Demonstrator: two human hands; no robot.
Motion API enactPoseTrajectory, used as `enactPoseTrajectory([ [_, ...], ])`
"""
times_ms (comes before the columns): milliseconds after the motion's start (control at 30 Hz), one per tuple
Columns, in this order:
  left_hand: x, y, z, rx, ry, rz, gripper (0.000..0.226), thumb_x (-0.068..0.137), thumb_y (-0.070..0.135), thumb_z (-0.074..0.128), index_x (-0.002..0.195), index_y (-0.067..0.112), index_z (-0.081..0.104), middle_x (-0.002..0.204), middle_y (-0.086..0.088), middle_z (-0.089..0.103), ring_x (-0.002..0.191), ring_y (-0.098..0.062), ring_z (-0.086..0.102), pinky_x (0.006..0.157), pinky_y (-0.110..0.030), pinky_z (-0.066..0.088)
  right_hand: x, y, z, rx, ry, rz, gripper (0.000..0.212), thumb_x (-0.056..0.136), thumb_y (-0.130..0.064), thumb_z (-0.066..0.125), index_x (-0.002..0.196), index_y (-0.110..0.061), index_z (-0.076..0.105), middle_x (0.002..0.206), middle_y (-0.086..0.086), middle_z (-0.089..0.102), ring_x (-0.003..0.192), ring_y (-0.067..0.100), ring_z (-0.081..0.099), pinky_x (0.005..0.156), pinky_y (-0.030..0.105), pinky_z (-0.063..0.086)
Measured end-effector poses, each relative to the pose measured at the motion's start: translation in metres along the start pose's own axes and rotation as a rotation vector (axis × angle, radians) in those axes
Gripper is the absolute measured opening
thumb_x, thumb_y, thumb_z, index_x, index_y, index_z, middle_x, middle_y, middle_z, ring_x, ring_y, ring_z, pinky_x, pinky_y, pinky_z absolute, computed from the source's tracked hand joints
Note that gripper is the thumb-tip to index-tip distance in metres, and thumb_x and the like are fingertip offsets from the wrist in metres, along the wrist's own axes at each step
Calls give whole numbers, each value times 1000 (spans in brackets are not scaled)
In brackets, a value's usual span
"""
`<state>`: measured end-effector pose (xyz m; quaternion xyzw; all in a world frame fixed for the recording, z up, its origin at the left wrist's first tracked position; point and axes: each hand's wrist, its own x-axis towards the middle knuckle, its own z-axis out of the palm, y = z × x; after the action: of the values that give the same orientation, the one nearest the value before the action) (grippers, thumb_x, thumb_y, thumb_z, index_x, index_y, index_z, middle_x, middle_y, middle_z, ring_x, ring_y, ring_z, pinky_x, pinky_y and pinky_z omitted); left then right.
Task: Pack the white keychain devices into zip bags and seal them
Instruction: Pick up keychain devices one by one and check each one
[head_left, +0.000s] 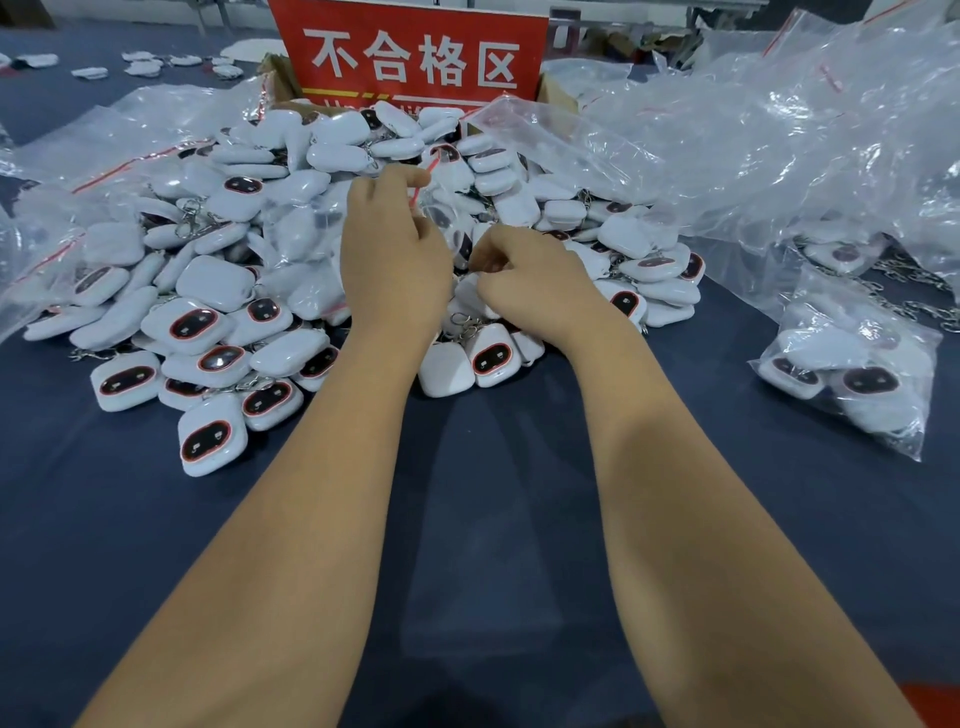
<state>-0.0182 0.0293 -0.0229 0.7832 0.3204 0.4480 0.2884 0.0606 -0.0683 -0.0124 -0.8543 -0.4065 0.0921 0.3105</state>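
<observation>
Bagging step: one device going into a zip bag, seal not yet made.

The zip bag (441, 208) is held above the middle of the pile of devices (218, 322); its red-striped mouth points to 12 o'clock, long axis 12–6. A device (460, 244) shows through the film, orientation unclear. Left hand (392, 244) pinches the mouth at 11; right hand (524, 275), fingers curled, pinches at 4. Judged next: seat the device, press the strip shut. Empty bags (779, 130) at 2.
</observation>
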Motion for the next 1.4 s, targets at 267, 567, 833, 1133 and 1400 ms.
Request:
enactPoseTrajectory([
  [267, 0, 3, 0, 21, -58, 7, 38, 88, 3, 43, 109, 25, 65, 104, 6, 44, 78, -12, 47, 64, -23, 31, 3, 2, 2, -10, 14, -56, 26, 81, -23, 62, 106, -27, 68, 102, -5, 63, 110, 24, 55, 100, 45, 44],
  [567, 3, 0, 1, 136, 38, -38, 39, 88, 5, 45, 118, 21, 64, 123, -4, 50, 106, -19, 53, 73, -26, 35, 2, 4, 0, 329, 208, -130, 36, 82, 3, 59, 110, -19, 62, 79, -4, 47, 65, 7, 44, 62, 21, 45],
  [833, 2, 0, 3, 42, -114, 27, 32, 83, 9, 48, 95, 31, 69, 99, 5, 49, 79, -10, 48, 55, -16, 28, 6, 3, -2, 625, 380, -9, 22, 85, -4, 66, 82, -25, 69, 72, -4, 55, 64, 8, 52, 65, 22, 52],
  [1133, 2, -5, 7, 122, -165, 62, 37, 88, 19, 55, 123, 28, 64, 110, 8, 44, 94, -6, 44, 75, -24, 31, 10, 6, -2, 884, 245, 122, 35, 82, 13, 52, 106, -7, 68, 110, 13, 68, 98, 21, 69, 86, 26, 56],
  [1400, 1, -1, 8, 8, -110, 12, 36, 95, 20, 46, 127, 24, 61, 114, 8, 45, 92, -3, 43, 70, -17, 30, 9, 4, -3, 810, 256, 136, 30, 95, -21, 64, 122, -7, 63, 92, 1, 65, 55, 7, 59, 58, 24, 50],
])
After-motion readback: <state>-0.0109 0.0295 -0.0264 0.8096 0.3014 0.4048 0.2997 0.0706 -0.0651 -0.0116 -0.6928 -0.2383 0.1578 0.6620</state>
